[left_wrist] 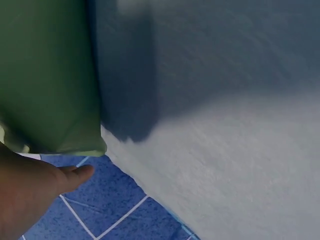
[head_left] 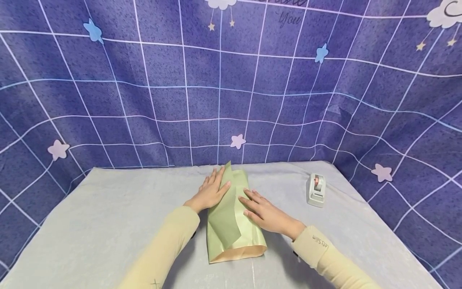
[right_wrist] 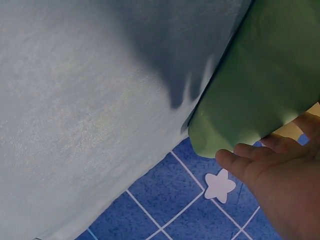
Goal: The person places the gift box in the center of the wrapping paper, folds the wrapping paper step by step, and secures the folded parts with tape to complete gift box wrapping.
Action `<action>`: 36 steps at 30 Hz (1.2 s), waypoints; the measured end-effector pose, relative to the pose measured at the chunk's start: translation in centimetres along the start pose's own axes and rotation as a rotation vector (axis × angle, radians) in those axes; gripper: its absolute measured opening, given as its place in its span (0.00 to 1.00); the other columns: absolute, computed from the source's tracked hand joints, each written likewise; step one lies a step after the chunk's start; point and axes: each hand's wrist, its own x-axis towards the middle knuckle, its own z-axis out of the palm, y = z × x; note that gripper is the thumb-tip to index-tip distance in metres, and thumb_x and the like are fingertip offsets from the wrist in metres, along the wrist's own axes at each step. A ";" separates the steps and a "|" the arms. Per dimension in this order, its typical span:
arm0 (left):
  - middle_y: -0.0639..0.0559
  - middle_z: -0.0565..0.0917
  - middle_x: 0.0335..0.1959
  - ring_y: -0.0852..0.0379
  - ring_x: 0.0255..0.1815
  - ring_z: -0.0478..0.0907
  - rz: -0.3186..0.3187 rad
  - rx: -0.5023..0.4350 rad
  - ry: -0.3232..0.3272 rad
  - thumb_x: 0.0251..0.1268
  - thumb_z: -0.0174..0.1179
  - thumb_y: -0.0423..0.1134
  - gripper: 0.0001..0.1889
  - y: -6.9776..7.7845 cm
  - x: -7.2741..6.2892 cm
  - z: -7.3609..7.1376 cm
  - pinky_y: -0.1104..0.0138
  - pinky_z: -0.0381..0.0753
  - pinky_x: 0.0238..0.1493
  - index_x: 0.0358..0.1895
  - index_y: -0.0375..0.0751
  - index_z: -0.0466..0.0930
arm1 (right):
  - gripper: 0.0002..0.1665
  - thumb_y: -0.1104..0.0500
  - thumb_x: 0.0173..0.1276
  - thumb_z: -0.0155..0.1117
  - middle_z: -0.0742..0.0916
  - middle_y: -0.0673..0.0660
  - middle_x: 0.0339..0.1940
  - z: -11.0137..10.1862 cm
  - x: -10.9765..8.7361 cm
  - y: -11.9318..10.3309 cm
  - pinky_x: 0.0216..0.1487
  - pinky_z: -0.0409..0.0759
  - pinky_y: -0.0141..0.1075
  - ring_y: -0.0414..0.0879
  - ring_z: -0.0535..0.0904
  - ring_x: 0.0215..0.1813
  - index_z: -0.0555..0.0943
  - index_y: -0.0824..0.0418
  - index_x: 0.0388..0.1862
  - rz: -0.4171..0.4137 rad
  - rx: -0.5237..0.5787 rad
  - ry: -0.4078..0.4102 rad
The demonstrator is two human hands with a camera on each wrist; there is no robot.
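Green wrapping paper [head_left: 221,226] lies at the middle of the table, folded over into a flattened sleeve. Its near end gapes and shows a pale orange inside. One pointed flap crosses the top and its far corner sticks up. My left hand [head_left: 210,192] rests on the left side of the paper with fingers extended toward the back. On the right side, my right hand [head_left: 268,214] touches the paper with spread, nearly straight fingers. The right wrist view shows the smooth side of the green paper [right_wrist: 250,85] beside the right fingers. The left palm is hidden from above.
A white tape dispenser [head_left: 316,196] stands at the table's right rear. The pale grey cloth-covered table [head_left: 119,216] meets a blue-purple grid-patterned curtain [head_left: 202,104] at the back and sides.
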 end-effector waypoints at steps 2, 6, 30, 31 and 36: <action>0.38 0.38 0.74 0.28 0.70 0.41 -0.003 0.003 -0.006 0.70 0.34 0.59 0.33 0.2 0.1 0.1 0.35 0.46 0.63 0.73 0.55 0.36 | 0.29 0.49 0.73 0.44 0.57 0.61 0.73 0.0 0.0 0.0 0.70 0.52 0.53 0.60 0.51 0.73 0.61 0.56 0.69 -0.003 0.001 0.003; 0.38 0.40 0.74 0.28 0.70 0.42 0.001 0.028 -0.007 0.71 0.33 0.58 0.32 0.4 0.2 0.5 0.35 0.47 0.63 0.73 0.53 0.39 | 0.28 0.50 0.72 0.44 0.58 0.61 0.73 0.1 -0.1 0.1 0.70 0.52 0.53 0.60 0.51 0.72 0.61 0.56 0.69 -0.007 0.002 0.013; 0.22 0.52 0.66 0.29 0.64 0.59 -0.222 0.035 -0.011 0.71 0.33 0.56 0.38 2.3 -4.5 -0.2 0.44 0.63 0.61 0.69 0.25 0.43 | 0.29 0.50 0.72 0.45 0.58 0.61 0.73 0.2 0.0 0.1 0.70 0.51 0.52 0.60 0.50 0.73 0.61 0.55 0.70 0.002 0.012 0.008; 0.22 0.53 0.66 0.29 0.63 0.60 -0.227 0.036 -0.009 0.71 0.33 0.56 0.38 2.4 -4.7 -0.3 0.44 0.64 0.60 0.69 0.25 0.44 | 0.29 0.50 0.72 0.45 0.58 0.61 0.73 0.2 0.0 0.1 0.70 0.51 0.52 0.60 0.50 0.73 0.61 0.55 0.70 0.003 0.013 0.009; 0.27 0.70 0.55 0.32 0.53 0.72 -0.190 0.071 0.072 0.71 0.38 0.53 0.33 3.1 -5.1 -0.7 0.46 0.73 0.50 0.64 0.24 0.57 | 0.29 0.50 0.72 0.45 0.58 0.61 0.73 0.1 -0.1 0.1 0.70 0.51 0.52 0.61 0.50 0.73 0.61 0.55 0.69 0.001 0.016 0.012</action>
